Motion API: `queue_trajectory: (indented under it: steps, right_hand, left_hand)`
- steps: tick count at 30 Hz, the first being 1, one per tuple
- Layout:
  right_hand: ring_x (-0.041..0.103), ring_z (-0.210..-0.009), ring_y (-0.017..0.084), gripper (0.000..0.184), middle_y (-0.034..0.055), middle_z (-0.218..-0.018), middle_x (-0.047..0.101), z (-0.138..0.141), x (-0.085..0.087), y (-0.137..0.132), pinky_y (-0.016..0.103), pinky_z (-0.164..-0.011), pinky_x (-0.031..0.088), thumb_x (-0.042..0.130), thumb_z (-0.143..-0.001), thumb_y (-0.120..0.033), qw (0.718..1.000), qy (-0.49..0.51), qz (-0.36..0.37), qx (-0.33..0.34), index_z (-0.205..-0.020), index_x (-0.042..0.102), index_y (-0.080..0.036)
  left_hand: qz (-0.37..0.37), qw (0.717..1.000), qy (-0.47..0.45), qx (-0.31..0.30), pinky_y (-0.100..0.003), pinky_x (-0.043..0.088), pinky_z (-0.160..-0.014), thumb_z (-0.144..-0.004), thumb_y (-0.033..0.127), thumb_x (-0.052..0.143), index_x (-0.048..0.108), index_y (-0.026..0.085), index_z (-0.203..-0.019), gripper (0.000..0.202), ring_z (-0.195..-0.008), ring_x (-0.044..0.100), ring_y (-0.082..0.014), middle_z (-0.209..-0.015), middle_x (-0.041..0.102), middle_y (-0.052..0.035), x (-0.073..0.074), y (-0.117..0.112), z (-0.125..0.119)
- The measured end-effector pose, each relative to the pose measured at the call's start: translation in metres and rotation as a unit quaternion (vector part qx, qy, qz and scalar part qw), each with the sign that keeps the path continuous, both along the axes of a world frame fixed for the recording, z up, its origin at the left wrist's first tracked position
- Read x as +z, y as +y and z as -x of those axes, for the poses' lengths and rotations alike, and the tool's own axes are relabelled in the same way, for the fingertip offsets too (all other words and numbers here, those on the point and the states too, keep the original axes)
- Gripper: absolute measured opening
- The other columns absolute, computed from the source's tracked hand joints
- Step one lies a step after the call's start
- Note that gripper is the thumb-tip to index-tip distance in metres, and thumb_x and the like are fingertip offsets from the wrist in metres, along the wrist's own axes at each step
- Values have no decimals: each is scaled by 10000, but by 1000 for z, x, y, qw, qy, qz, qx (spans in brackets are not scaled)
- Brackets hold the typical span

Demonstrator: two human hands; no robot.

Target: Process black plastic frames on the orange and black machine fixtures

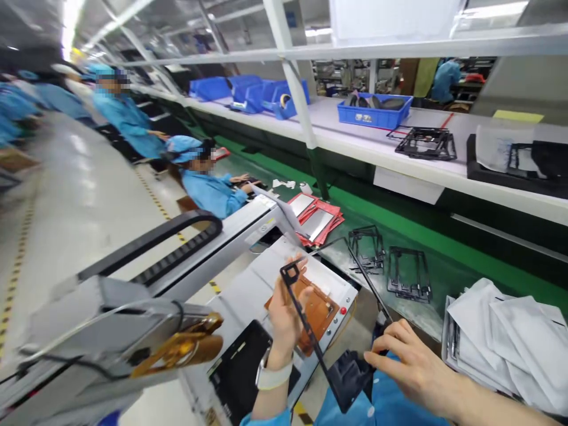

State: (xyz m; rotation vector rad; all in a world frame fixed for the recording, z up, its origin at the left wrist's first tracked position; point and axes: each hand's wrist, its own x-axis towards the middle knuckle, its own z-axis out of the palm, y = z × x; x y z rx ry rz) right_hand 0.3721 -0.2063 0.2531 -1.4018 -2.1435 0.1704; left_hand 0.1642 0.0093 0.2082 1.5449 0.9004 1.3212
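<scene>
A thin black rectangular device frame (306, 322), with a square cutout at one corner and a dark solid section at its lower end, is held up tilted in front of me. Its far-left edge rests against my left hand (286, 305), whose fingers curl behind it. My right hand (410, 364) pinches the frame's right side near the lower end. Behind the frame, an orange-brown fixture (317, 307) sits on the white machine bed (275, 260). A dark flat panel (244, 367) lies on the machine left of my left wrist.
Similar black frames (409, 272) lie on the green bench (444, 254). White pouches (510, 343) are stacked at the right. Red sheets with grey panels (317, 219) lie beyond. A machine arm (146, 331) juts in at left. Blue bins (375, 112) stand on the shelf; co-workers (213, 183) sit at left.
</scene>
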Motion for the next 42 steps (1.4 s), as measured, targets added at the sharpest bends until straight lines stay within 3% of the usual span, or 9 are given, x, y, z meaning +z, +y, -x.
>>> queue_trajectory:
  steps: [3,6,23,28,32,35,37,39,42]
  right_hand:
    - [570,-916,191,393,70,-1041,718,10,5,0,365,-839,472,458,-1044,-8,999,29,6,13,-1269,701,-221]
    - [579,-919,190,244,69,-1035,723,19,14,2,365,-836,470,573,-1094,-147,998,43,-4,34,-1276,717,-222]
    - [587,-1049,227,202,75,-1095,768,46,50,31,411,-894,429,642,-1113,-349,995,44,-33,86,-1253,734,-238]
    - [571,-1119,210,206,42,-1171,761,48,54,20,410,-973,408,636,-1113,-318,998,-2,24,62,-1281,734,-250]
    - [565,-1126,199,165,22,-1148,762,26,42,8,360,-981,420,715,-1057,-311,995,-12,87,41,-1189,787,-245]
    - [581,-1111,206,156,9,-1112,767,-11,33,-12,353,-975,433,713,-1043,-303,995,2,94,-40,-1168,799,-264]
    - [601,-1090,218,133,12,-1079,773,-42,34,-34,368,-969,438,730,-1023,-289,989,15,82,-124,-1128,811,-283]
    - [613,-1053,230,80,26,-1037,782,-83,44,-59,394,-968,430,773,-999,-297,973,9,59,-221,-1053,828,-281]
    - [609,-1039,230,62,57,-1014,798,-170,78,-95,409,-977,409,839,-967,-308,931,-43,26,-361,-992,858,-255]
  left_hand:
    - [-2,999,-30,22,-459,574,-1165,-930,519,795,679,250,-1427,577,-1267,749,-293,-1461,729,-141,46,-4,13]
    - [-9,998,-49,42,-457,599,-1122,-922,561,793,734,211,-1301,520,-1185,778,-288,-1343,783,-135,60,-5,26]
    - [-67,994,-76,35,-435,564,-1151,-1018,553,678,638,149,-1324,509,-1243,753,-250,-1327,778,-44,56,36,60]
    - [9,998,-57,27,-549,523,-1242,-964,551,758,692,203,-1307,493,-1267,741,-280,-1356,780,-65,57,23,49]
    - [122,987,103,-26,-636,467,-1260,-823,659,824,650,275,-1433,742,-1280,733,-348,-1299,801,-79,18,24,22]
    - [157,964,150,-153,-557,478,-1276,-686,748,846,605,366,-1430,871,-1356,695,-372,-1379,779,-41,-35,24,-9]
    - [238,937,156,-200,-502,643,-1085,-640,795,837,590,423,-1408,888,-1316,722,-374,-1339,800,-18,-74,9,-27]
    - [274,914,185,-234,-478,706,-907,-629,819,823,653,403,-1346,846,-1254,753,-384,-1267,825,-29,-110,-16,-42]
    - [253,917,179,-251,-465,674,-1003,-685,864,757,718,294,-1241,798,-1080,815,-339,-1144,846,-71,-152,-59,-65]
